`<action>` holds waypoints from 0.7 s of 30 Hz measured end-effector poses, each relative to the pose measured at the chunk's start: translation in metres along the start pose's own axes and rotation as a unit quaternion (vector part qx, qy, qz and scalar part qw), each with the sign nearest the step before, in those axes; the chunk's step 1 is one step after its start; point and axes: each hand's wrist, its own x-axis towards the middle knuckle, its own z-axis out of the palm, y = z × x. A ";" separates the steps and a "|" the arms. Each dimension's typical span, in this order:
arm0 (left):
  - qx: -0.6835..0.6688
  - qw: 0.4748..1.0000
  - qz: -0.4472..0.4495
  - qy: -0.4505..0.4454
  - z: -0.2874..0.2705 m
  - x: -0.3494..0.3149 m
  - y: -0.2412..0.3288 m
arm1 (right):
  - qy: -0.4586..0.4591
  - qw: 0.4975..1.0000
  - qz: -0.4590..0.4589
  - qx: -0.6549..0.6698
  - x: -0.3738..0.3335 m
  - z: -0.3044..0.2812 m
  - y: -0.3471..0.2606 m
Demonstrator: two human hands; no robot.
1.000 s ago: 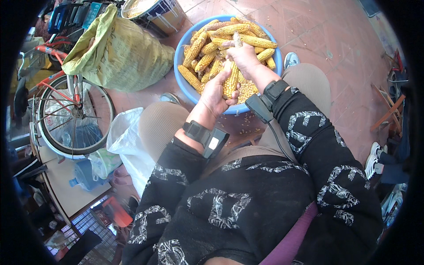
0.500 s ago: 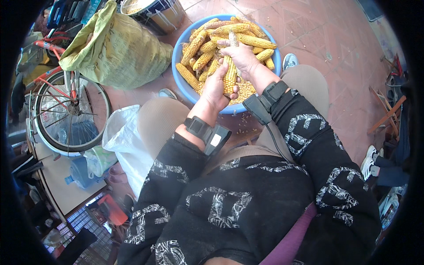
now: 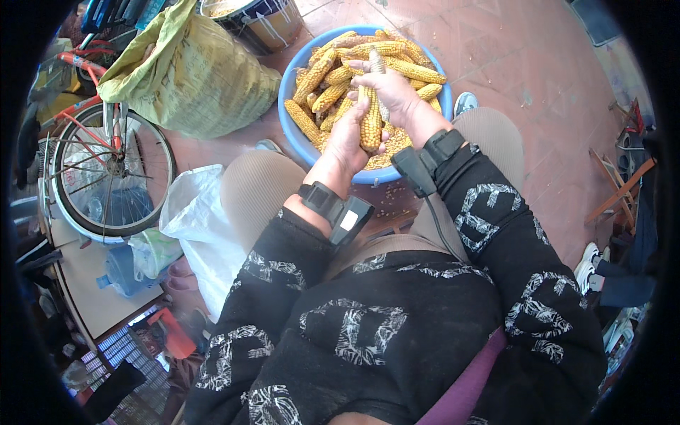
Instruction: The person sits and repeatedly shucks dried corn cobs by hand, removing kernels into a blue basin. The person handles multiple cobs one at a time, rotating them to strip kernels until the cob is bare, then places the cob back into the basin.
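A blue basin (image 3: 287, 92) stands between my knees, piled with dried yellow corn cobs (image 3: 312, 79). Loose kernels (image 3: 383, 159) lie in its near part. Over the pile my left hand (image 3: 344, 139) is closed around a yellow corn cob (image 3: 370, 126), still thick with kernels. My right hand (image 3: 394, 93) grips a pale, mostly stripped cob (image 3: 376, 61), slanted alongside the yellow one and pressed close against it. The right palm hides the middle of the stripped cob.
A yellow-green woven sack (image 3: 212, 88) stands left of the basin, with a bucket (image 3: 258, 25) behind it. Farther left is a bicycle wheel (image 3: 113, 170). A white plastic bag (image 3: 195, 212) lies by my left knee. Another person's shoe (image 3: 586, 268) shows at right, below a wooden folding stand (image 3: 623, 191).
Both hands keep their hold on the two cobs, with only slight shifts of the fingers. The whole view has moved a little.
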 end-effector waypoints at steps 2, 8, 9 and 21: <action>0.025 1.000 0.004 0.003 0.002 0.000 -0.005 | 0.034 0.997 -0.029 -0.064 -0.004 0.005 0.004; 0.009 0.999 -0.032 -0.004 0.002 0.005 -0.007 | 0.110 0.981 -0.027 -0.158 0.011 -0.001 0.014; 0.010 0.999 -0.034 -0.003 0.002 0.006 -0.008 | 0.111 0.980 -0.026 -0.160 0.015 -0.005 0.016; -0.080 0.995 -0.032 -0.048 0.000 0.008 -0.001 | 0.016 0.999 0.005 0.039 0.011 -0.008 0.000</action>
